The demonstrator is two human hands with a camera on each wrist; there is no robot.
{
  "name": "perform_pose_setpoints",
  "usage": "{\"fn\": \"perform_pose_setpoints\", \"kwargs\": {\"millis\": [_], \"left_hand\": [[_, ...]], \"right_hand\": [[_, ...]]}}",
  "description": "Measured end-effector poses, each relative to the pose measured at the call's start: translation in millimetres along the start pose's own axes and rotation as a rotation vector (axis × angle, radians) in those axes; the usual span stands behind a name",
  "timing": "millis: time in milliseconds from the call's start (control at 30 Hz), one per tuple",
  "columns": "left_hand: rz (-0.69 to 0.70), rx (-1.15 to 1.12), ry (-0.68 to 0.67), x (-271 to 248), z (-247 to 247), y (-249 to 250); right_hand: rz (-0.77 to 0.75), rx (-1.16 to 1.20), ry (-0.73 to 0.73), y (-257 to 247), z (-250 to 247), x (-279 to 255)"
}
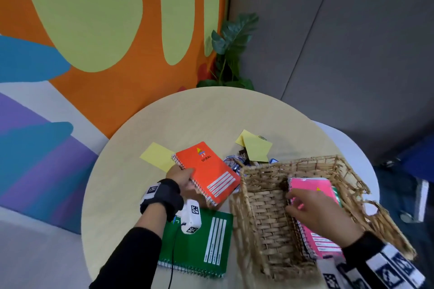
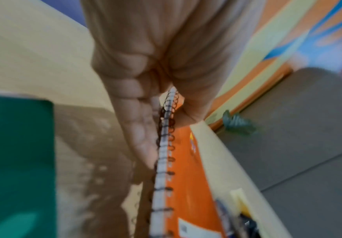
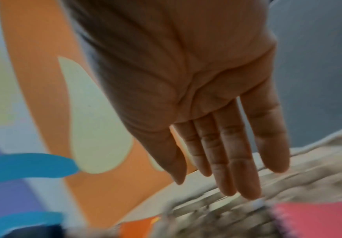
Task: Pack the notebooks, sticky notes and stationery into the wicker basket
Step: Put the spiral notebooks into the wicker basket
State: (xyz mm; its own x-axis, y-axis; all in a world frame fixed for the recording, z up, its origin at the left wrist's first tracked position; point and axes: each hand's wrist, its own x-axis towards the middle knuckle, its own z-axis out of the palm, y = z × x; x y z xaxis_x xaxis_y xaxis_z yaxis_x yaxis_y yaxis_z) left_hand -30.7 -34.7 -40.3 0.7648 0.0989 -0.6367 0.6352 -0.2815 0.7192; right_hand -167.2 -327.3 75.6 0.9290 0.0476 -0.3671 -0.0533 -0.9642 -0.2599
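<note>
My left hand (image 1: 182, 177) grips an orange spiral notebook (image 1: 207, 171) by its wire spine, held tilted above the table just left of the wicker basket (image 1: 260, 213). The left wrist view shows thumb and fingers clamped on the orange notebook's (image 2: 188, 185) spine. My right hand (image 1: 312, 209) hovers inside the basket over a pink notebook (image 1: 312, 185) that leans against the right wall; its fingers (image 3: 235, 169) are straight and hold nothing. A green spiral notebook (image 1: 202, 244) lies flat on the table under my left forearm.
Yellow sticky notes (image 1: 157, 156) lie left of the orange notebook, more sticky notes (image 1: 257, 150) with a paper clip (image 1: 262, 138) behind the basket, beside small stickers (image 1: 231, 163). The round table's edge (image 1: 98, 171) curves close. A plant (image 1: 231, 54) stands beyond.
</note>
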Motion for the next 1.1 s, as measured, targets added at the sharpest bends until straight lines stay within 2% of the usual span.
{"fn": "perform_pose_setpoints", "kwargs": {"millis": [100, 167, 267, 333, 367, 467, 567, 800, 933, 1100], "left_hand": [[0.139, -0.156, 0.034, -24, -19, 20], [0.268, -0.168, 0.086, -38, -41, 21], [0.455, -0.187, 0.155, -74, -77, 15], [0.545, -0.288, 0.188, -91, -96, 4], [0.553, -0.333, 0.209, -100, -105, -2], [0.53, -0.438, 0.28, -117, -127, -29], [0.48, -0.442, 0.312, -126, -144, -63], [0.387, -0.5, 0.311, -135, -159, -116], [0.368, -0.52, 0.253, -137, -161, -124], [0.342, -0.541, 0.265, -131, -166, -123]], "right_hand": [[-0.17, 0.073, -0.037, -50, 22, 6], [-0.234, 0.088, -0.104, -80, 40, 16], [-0.275, 0.062, -0.372, -126, 69, 37], [-0.237, 0.017, -0.508, -152, 90, 56], [-0.197, -0.009, -0.51, -161, 102, 65], [-0.123, -0.17, -0.385, -174, 134, 88], [-0.056, -0.298, -0.293, -171, 156, 99], [0.077, -0.178, -0.266, -158, 166, 104], [0.082, -0.16, -0.26, -156, 165, 97], [0.081, -0.101, -0.269, -160, 160, 85]]}}
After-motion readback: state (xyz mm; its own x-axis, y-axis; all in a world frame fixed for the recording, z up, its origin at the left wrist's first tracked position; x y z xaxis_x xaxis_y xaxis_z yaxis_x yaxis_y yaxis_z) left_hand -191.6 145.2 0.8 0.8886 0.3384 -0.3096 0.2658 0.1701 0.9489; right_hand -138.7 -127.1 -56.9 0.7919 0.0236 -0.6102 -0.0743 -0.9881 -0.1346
